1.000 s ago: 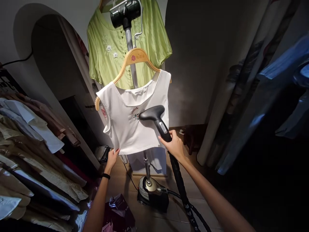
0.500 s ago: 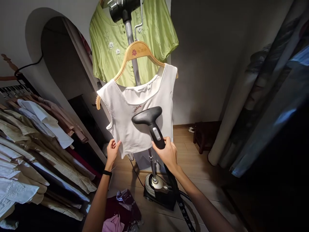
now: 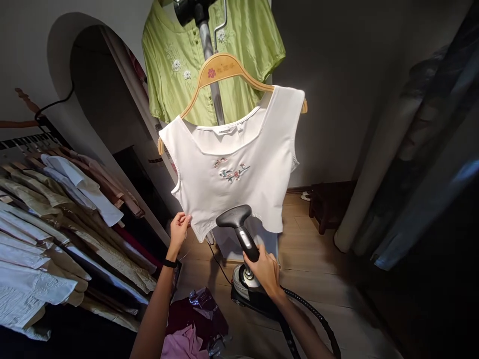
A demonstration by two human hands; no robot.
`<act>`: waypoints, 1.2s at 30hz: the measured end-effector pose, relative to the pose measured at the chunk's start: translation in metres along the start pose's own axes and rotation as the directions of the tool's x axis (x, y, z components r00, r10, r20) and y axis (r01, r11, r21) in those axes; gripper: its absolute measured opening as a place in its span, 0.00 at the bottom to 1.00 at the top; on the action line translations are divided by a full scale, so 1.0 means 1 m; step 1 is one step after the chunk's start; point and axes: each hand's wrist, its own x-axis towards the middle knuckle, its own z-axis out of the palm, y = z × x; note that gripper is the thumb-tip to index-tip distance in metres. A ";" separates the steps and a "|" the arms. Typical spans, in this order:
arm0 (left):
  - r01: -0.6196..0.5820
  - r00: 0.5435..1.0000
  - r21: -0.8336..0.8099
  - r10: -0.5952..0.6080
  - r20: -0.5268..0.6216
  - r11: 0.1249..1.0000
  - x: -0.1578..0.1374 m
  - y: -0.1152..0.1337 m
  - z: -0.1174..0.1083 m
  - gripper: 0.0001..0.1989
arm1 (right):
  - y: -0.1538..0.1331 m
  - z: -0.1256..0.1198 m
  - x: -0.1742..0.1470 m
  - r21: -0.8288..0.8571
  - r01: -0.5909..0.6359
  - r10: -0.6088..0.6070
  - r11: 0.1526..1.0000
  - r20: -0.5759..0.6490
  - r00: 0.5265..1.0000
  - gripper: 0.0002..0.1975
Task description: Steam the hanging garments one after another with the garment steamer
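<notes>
The white top (image 3: 239, 154), embroidered on its chest, hangs from a wooden hanger (image 3: 223, 65); behind it and higher is a green blouse (image 3: 168, 85). At the white top's lower hem, the head of a black steamer nozzle (image 3: 235, 216) overlaps the cloth; whether it touches is unclear. The right hand (image 3: 265, 269), below the white top, is wrapped firmly around the nozzle's handle. The left hand (image 3: 179, 230) has its fingertips bunched at the white top's lower left edge; I cannot tell whether they pinch fabric. Beneath the white top stands the steamer base (image 3: 243, 289); left of it hang racked clothes (image 3: 75, 219), and low to its right sits a dark stool (image 3: 331, 202).
</notes>
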 end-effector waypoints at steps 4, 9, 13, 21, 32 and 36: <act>-0.003 0.998 -0.053 0.006 0.061 0.999 0.005 0.009 -0.007 0.22 | -0.020 -0.031 -0.007 0.027 -0.091 0.093 0.995 -0.064 0.994 0.15; -0.046 0.981 -0.235 0.088 0.173 0.971 0.023 0.046 -0.010 0.27 | -0.089 -0.091 0.024 0.112 -0.038 0.058 0.993 -0.184 0.981 0.20; 0.070 0.923 -0.369 0.080 0.377 0.927 0.046 0.092 -0.002 0.37 | -0.147 -0.116 0.063 0.167 0.055 -0.020 0.984 -0.207 0.978 0.19; 0.454 0.739 -0.347 -0.130 0.661 0.820 0.068 0.082 0.012 0.49 | -0.145 -0.081 0.059 0.002 0.061 -0.060 0.998 -0.139 0.988 0.18; -0.165 0.903 -0.136 0.205 0.378 0.977 0.144 0.120 -0.010 0.31 | -0.092 -0.035 0.032 -0.090 0.070 -0.081 0.993 -0.129 0.988 0.16; -0.374 0.855 -0.017 0.352 0.381 0.927 0.183 0.197 0.005 0.45 | -0.123 -0.051 0.049 -0.125 0.091 -0.120 0.988 -0.254 0.960 0.18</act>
